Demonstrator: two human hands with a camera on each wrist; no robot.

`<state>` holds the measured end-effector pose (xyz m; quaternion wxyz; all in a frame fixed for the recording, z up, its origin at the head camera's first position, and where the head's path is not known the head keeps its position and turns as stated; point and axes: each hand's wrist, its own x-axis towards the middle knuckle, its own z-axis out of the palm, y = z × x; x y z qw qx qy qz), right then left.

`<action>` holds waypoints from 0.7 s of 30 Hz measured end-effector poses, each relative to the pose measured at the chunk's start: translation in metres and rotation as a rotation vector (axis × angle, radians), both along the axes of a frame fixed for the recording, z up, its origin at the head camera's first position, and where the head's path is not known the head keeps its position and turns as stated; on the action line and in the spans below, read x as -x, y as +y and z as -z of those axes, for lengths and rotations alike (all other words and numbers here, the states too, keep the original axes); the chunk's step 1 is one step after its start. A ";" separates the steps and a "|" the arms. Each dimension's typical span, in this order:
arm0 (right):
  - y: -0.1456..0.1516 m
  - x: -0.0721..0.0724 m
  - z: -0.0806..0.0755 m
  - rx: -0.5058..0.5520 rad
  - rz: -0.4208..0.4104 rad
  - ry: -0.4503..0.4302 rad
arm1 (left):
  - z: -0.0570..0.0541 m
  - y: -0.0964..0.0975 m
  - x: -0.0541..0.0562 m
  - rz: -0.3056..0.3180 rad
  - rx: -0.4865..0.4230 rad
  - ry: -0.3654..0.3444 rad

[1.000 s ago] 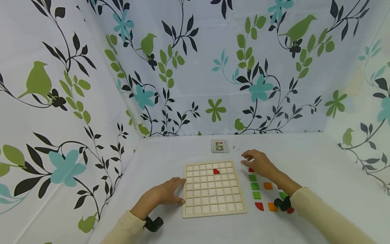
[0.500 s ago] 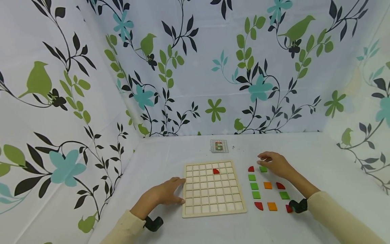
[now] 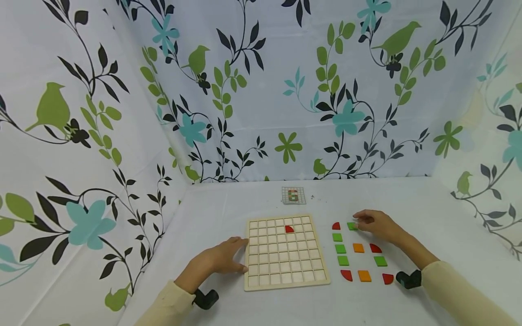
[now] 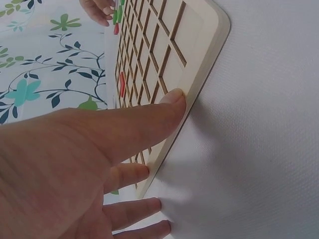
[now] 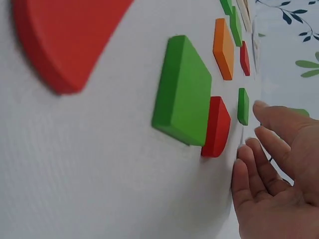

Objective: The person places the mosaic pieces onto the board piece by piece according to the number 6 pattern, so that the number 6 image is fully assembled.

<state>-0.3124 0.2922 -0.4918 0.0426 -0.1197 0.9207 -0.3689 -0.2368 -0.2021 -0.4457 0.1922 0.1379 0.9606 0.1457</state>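
A wooden grid board [image 3: 261, 287] lies flat, with a red quarter-circle tile [image 3: 289, 229] in one of its upper cells. My left hand [image 3: 223, 256] rests at the board's left side; in the left wrist view its thumb touches the rim and the fingers are nearly straight. To the right of the board, my right hand [image 3: 377, 224] hovers low beside a green square tile [image 3: 351, 226]. The right wrist view shows thumb and fingers apart, with that green tile [image 5: 242, 106] just beyond the thumb tip and nothing gripped.
Several loose tiles lie right of the board, among them an orange square [image 3: 364, 276], a green square [image 3: 380, 261] and a red quarter-circle [image 3: 388, 279]. A small gridded pattern card [image 3: 293, 195] lies behind the board. Patterned curtain [image 3: 261, 136] surrounds the white table.
My right hand has moved right from near the board's upper right corner, then slightly nearer, to the green tile, uncovering several tiles. The left hand and board have stayed put.
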 end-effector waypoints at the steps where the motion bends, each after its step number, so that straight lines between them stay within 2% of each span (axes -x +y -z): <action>1: 0.001 0.000 -0.001 0.001 -0.006 -0.010 | -0.001 0.000 0.000 0.000 -0.003 -0.001; 5: 0.001 -0.001 -0.001 -0.001 -0.034 -0.043 | -0.002 -0.001 0.000 -0.003 -0.015 -0.005; 11: 0.003 -0.001 0.002 -0.017 -0.069 -0.021 | -0.001 0.000 0.000 0.002 -0.019 -0.003; 21: 0.001 0.000 0.008 -0.032 -0.043 -0.013 | 0.000 -0.001 0.000 0.001 -0.018 0.006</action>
